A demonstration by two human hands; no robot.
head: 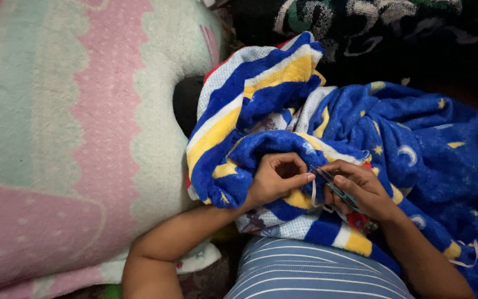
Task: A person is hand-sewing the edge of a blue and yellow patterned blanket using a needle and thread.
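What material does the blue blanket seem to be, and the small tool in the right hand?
The blue blanket looks like soft fleece: fuzzy, matte pile with printed moons and stars. The small tool in the right hand seems to be metal, thin with a dull shine; its exact kind is unclear.

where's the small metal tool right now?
Head view, right of centre: the thin dark metal tool is pinched in the right hand, tip meeting the left hand fingertips, atop the blue fleece blanket with moons and stars.
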